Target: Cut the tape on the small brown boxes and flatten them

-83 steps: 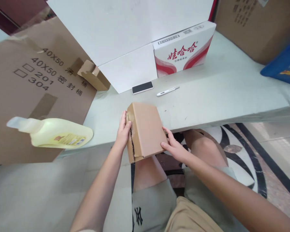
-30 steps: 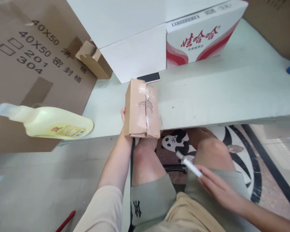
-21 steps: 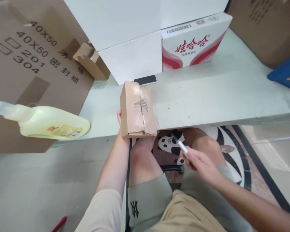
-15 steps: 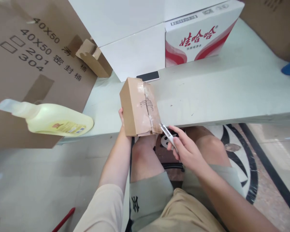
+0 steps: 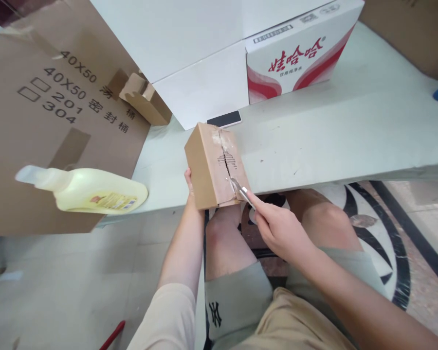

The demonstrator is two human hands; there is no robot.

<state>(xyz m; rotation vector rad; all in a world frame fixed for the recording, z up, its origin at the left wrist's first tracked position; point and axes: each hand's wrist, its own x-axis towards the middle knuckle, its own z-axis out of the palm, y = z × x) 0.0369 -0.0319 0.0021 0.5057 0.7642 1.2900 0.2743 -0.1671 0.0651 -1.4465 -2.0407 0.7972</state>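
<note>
A small brown cardboard box (image 5: 200,167) stands at the table's front edge, its taped seam turned toward the right. My left hand (image 5: 190,187) grips it from the left side; most of the fingers are hidden behind the box. In my right hand (image 5: 277,223) is a white utility knife (image 5: 245,193), held with the index finger stretched along it. The knife's blade touches the taped face near the lower end of the seam, where a dark slit shows between the flaps.
A pale yellow pump bottle (image 5: 98,192) stands at the table's left front edge. Behind the box lies a phone (image 5: 224,118), against white cartons (image 5: 211,82). A red-and-white carton (image 5: 299,63) stands farther right. Large brown cardboard (image 5: 32,160) and another small box (image 5: 149,102) are at left.
My right hand has brought the knife up and left, from the box's lower right edge onto its taped seam. The view has shifted slightly, and my left hand keeps its hold.
</note>
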